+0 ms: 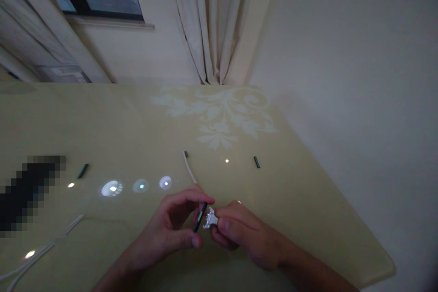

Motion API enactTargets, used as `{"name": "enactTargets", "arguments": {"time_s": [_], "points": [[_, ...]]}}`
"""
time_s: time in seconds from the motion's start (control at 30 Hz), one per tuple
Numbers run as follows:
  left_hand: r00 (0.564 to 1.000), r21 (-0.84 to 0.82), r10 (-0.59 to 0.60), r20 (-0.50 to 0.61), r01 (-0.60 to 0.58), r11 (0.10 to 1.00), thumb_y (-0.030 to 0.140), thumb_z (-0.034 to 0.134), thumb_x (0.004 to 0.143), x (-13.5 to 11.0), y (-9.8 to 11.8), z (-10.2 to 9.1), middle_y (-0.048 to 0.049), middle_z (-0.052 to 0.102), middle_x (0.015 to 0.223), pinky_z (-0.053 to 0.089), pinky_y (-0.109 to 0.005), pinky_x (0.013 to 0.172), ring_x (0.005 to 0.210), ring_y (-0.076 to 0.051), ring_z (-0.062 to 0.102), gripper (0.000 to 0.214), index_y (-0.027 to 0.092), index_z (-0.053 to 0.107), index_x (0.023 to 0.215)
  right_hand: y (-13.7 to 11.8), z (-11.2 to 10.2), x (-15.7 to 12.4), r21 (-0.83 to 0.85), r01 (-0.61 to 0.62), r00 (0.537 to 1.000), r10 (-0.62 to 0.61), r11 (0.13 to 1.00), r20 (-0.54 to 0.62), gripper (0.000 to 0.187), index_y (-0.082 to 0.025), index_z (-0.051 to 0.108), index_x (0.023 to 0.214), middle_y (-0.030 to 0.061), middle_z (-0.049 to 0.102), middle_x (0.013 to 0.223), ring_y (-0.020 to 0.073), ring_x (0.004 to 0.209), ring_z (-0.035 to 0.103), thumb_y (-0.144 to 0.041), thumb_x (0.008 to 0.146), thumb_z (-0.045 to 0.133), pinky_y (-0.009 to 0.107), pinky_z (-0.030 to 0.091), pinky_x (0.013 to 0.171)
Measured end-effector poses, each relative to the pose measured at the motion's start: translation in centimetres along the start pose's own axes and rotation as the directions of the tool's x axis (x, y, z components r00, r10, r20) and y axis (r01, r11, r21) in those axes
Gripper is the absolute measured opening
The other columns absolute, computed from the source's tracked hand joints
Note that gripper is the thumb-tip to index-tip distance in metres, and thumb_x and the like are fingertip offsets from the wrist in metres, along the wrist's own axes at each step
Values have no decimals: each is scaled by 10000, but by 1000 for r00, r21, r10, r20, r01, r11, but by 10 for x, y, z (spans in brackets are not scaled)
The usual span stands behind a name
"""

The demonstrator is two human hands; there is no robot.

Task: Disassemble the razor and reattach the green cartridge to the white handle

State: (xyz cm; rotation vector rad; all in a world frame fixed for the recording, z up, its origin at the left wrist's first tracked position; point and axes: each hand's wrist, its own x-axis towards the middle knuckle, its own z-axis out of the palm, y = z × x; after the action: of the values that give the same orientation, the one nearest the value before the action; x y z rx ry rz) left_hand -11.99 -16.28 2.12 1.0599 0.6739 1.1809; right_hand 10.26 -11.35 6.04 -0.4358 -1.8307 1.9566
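Observation:
Between the thumb and fingertips of my left hand [171, 223] is a thin black strip, which looks like a razor cartridge [200, 217]. My right hand [244, 232] grips a silver-white piece with small prongs, which looks like the head of a razor handle [210, 219]; the fingers hide the rest of it. The pronged end faces the cartridge, very close to it; whether they touch I cannot tell. Just beyond my left hand, a thin white stick with a dark end [190, 169] lies on the table, its near end hidden behind the fingers.
On the glossy yellowish table [137, 127] lie a small dark-green strip [83, 171] at left and a similar strip [257, 162] at right. A white cable [41, 252] runs along the lower left, near a pixelated dark area. Wall and curtain [215, 23] stand behind.

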Motion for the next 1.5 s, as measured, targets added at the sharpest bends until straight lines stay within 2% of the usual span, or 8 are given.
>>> {"name": "enactTargets", "arguments": {"time_s": [0.17, 0.43, 0.83, 1.13, 1.5], "points": [[1000, 4, -14, -6, 14, 1000, 364, 1004, 739, -3, -1, -1, -49, 709, 1064, 488, -294, 847, 978, -214, 650, 551, 320, 822, 1257, 1, 1, 0, 40, -29, 1000, 29, 999, 3, 548, -199, 484, 761, -36, 421, 655, 118, 592, 373, -613, 1114, 418, 265, 311, 581], [1000, 22, 7, -19, -6, 1000, 377, 1001, 741, 1, 4, 4, -30, 685, 993, 471, -269, 782, 900, -179, 629, 533, 325, 828, 1243, 2, 0, -1, 72, -15, 999, 13, 997, 31, 513, -197, 504, 780, -44, 415, 633, 114, 557, 360, -591, 1102, 434, 249, 299, 545], [999, 24, 12, -46, -10, 1000, 346, 1027, 701, 4, 4, 7, -24, 663, 918, 463, -250, 727, 825, -159, 610, 526, 297, 852, 1195, 3, 1, 0, -105, -13, 999, 17, 994, 34, 544, -197, 517, 810, -27, 461, 705, 128, 638, 439, -605, 1130, 353, 271, 358, 643], [999, -19, 9, -46, -10, 1000, 356, 1041, 668, 2, 0, 6, -25, 671, 913, 474, -251, 727, 815, -163, 628, 552, 279, 853, 1181, 2, 3, 2, -124, 22, 1000, -20, 992, 16, 527, -204, 485, 816, -22, 466, 734, 133, 665, 432, -601, 1132, 343, 282, 363, 675], [999, -9, -21, -38, 21, 1000, 393, 1041, 657, 3, 1, 5, -35, 670, 928, 480, -254, 752, 836, -170, 621, 548, 275, 861, 1161, 3, 3, 2, -140, 8, 1000, -7, 990, 10, 536, -210, 467, 794, -21, 456, 728, 141, 672, 431, -609, 1130, 343, 291, 374, 696]]}}
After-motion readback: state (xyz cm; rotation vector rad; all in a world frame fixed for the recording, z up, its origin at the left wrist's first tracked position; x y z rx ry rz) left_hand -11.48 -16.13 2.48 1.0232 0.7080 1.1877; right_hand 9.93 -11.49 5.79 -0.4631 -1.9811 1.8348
